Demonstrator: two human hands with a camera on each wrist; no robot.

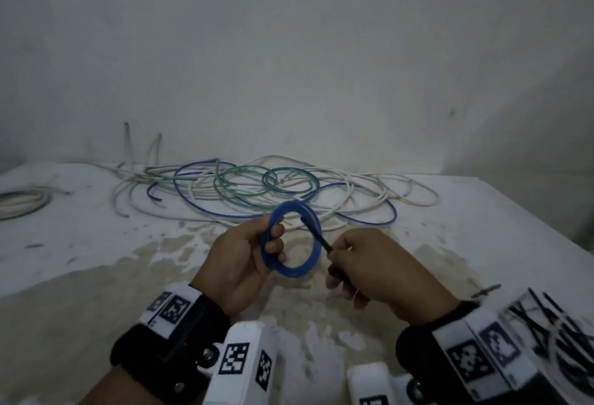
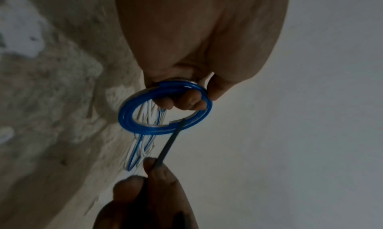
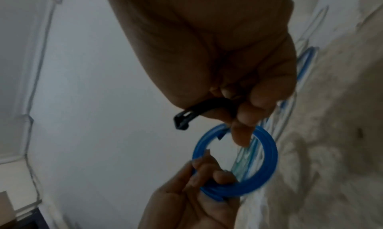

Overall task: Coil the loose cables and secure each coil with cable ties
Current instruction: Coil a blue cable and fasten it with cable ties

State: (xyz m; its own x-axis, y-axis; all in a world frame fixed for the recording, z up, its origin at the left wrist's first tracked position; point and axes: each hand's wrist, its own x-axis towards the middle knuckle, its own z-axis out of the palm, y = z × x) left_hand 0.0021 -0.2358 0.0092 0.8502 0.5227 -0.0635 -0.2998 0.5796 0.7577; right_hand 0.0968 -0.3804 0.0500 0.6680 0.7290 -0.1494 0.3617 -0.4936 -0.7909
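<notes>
My left hand (image 1: 254, 253) grips a small blue cable coil (image 1: 300, 271) by its left side, fingers curled through the ring, above the table. The same blue coil (image 2: 132, 126) shows in the left wrist view and again as a ring (image 3: 267, 172) in the right wrist view. My right hand (image 1: 363, 263) pinches a black cable tie (image 1: 321, 240); its thin end reaches the coil's right side (image 2: 170, 140). The tie's head (image 3: 183, 118) sticks out behind my fingers.
A tangle of loose white, blue and green cables (image 1: 257, 186) lies on the stained white table (image 1: 96, 244) just beyond my hands. A white coil (image 1: 19, 203) sits at the far left. More black ties (image 1: 546, 318) lie at the right. A wall stands behind.
</notes>
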